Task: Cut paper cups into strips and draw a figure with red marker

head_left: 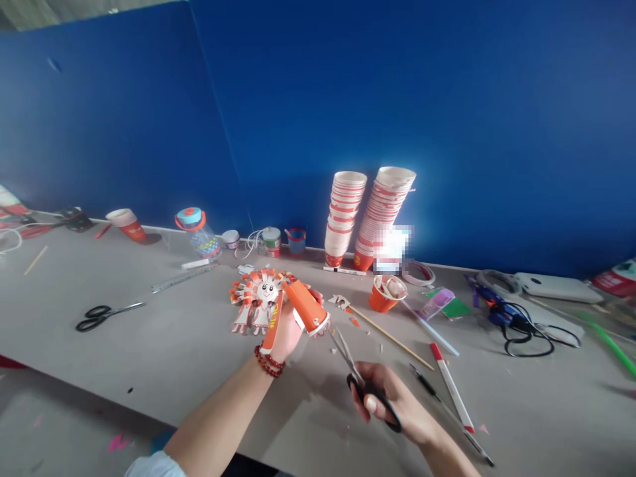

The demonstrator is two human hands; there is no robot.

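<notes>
Littered grey worktop (163, 371), blue wall (318, 93) behind. Left hand (286, 333): fingers pinching orange paper piece (305, 307). Right hand (392, 391): fingers gripping black-handled scissors (348, 356).

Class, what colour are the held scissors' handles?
The handles are black, as the head view shows.

Left forearm (223, 411) reaches forward and inward; the left hand (288, 331) is closed in a grip, its fingers partly hidden from me. Right forearm (444, 450) angles in from the other side, the right hand (397, 392) nearer the body, fingers curled, thumb visible. Hands apart.
</notes>
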